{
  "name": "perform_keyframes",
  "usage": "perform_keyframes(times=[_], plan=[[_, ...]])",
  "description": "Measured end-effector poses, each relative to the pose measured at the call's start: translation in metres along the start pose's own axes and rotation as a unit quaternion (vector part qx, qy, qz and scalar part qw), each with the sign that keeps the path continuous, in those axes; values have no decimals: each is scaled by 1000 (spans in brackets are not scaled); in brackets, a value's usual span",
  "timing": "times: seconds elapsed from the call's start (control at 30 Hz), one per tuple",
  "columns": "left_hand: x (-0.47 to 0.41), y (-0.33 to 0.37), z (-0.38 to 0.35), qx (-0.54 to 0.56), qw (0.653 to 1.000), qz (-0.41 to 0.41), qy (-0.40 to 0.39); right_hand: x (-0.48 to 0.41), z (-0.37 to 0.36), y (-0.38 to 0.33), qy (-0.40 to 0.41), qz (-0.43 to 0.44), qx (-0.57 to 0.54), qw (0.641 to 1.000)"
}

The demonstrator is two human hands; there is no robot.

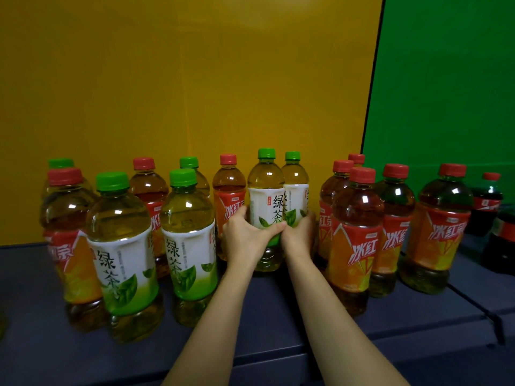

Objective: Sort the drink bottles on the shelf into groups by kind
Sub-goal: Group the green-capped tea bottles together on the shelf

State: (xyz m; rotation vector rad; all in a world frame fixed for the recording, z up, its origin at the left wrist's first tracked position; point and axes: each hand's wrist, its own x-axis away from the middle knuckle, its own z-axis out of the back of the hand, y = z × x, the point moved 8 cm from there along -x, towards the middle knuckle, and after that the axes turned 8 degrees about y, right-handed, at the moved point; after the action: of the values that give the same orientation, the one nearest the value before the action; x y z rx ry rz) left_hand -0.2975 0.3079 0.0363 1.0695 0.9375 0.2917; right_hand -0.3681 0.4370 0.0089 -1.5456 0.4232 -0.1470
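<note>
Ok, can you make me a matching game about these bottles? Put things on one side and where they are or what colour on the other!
Things:
1. nearer middle green tea bottle
2. farther middle green tea bottle
3. cola bottle
4. shelf

Matches:
a. dark, at the far right
b. gripped by the left hand
c. blue-grey, under all the bottles
d. gripped by the right hand

Pairs: 1-b, 2-d, 3-a, 4-c.
</note>
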Motion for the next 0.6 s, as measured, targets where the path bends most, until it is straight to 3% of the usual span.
perform_keyframes(times=[0.27,0.6], plan=[[24,14,24,63,997,-16,-30,22,10,1,-73,22,-61,995],[69,13,48,45,996,1,-76,59,39,5,-187,26,-93,978]])
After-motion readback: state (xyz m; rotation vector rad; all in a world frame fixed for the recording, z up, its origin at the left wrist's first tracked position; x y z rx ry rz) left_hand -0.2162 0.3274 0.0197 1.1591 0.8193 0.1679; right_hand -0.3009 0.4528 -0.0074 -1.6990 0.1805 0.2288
